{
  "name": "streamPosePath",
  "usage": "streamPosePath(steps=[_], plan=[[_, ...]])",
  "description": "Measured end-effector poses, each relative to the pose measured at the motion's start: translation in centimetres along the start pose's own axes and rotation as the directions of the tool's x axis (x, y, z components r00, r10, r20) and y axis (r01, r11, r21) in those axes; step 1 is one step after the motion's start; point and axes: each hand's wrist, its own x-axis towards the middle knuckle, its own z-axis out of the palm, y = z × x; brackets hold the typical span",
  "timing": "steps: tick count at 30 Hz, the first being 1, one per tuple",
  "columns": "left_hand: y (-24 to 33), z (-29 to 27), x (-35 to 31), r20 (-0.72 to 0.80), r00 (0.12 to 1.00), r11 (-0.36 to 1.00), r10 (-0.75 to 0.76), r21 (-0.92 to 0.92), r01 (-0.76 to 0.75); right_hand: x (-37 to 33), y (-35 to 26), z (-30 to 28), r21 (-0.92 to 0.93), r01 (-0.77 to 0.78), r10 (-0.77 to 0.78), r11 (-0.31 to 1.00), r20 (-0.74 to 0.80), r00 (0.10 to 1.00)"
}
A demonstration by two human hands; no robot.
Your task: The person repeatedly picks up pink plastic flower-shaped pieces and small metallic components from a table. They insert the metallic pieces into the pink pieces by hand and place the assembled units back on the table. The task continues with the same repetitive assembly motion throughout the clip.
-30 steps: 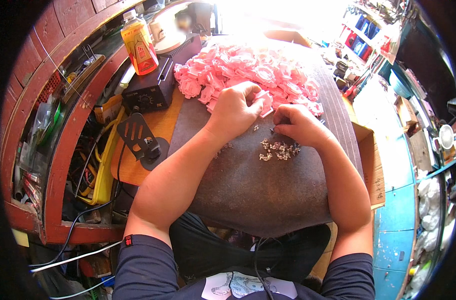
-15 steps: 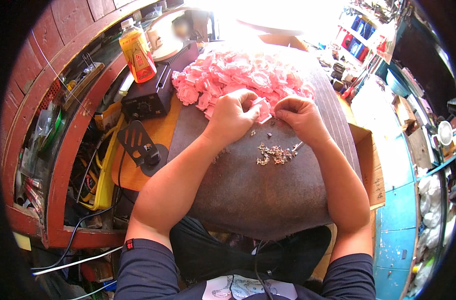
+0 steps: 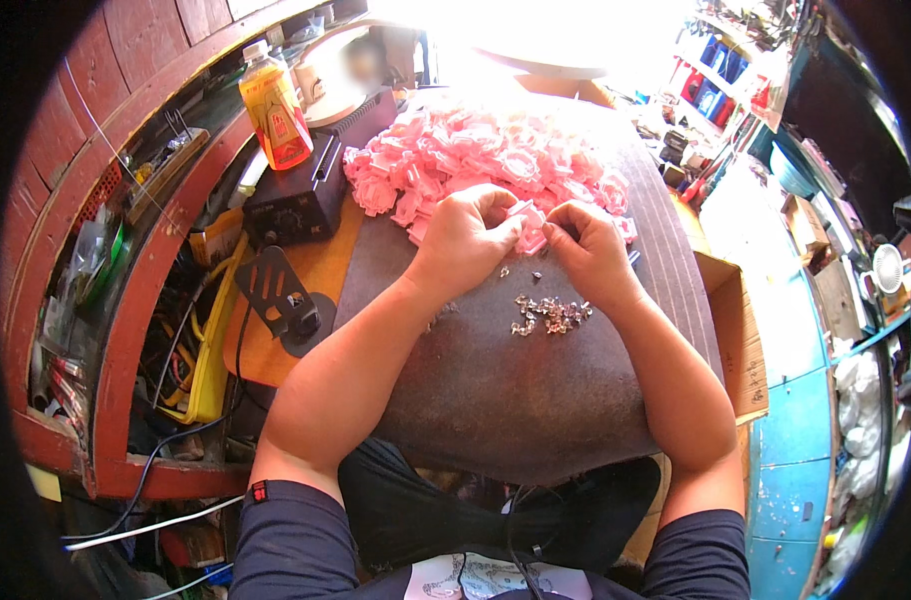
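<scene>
Pink and ruffled, one small flower-shaped piece sits before the heap, pinched between thumb and fingers of the left hand. The right hand has its fingertips drawn narrow at that piece's edge; whether they hold something tiny, I cannot tell. This single piece appears partway through handling. Beyond spreads a large heap of similar pink flowers; whether any are complete does not show. Small shiny metallic bits lie loose on a worn, dark-brown mat. Leftward stand a black box with a dial and an orange-yellow plastic bottle; rightward, an open brown cardboard box.
</scene>
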Motion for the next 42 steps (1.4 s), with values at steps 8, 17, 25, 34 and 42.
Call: streamPosePath(steps=[8,17,25,34,42], plan=[[0.6,0.3,-0.3,-0.015,1.000,0.998,0.009,0.063,-0.008,-0.2,-1.5,-0.2,-0.199,0.070,-0.069,0.977,0.011,0.998],[1.0,0.5,-0.6,0.000,0.997,0.988,0.075,0.135,-0.075,-0.3,-1.3,-0.3,-0.377,0.156,-0.147,0.913,0.052,0.988],[0.7,0.4,-0.6,0.036,0.995,0.990,0.091,0.106,-0.095,-0.4,-1.7,-0.5,-0.595,0.254,-0.241,0.763,0.103,0.965],[0.1,0.2,-0.3,0.006,0.999,0.999,0.043,0.004,-0.043,0.2,-1.4,-0.8,0.340,-0.257,0.206,0.905,0.179,0.962],[0.3,0.0,-0.3,0.014,0.998,0.995,0.055,0.081,-0.056,-0.1,-1.4,-0.3,0.338,-0.205,0.157,0.919,0.163,0.974]])
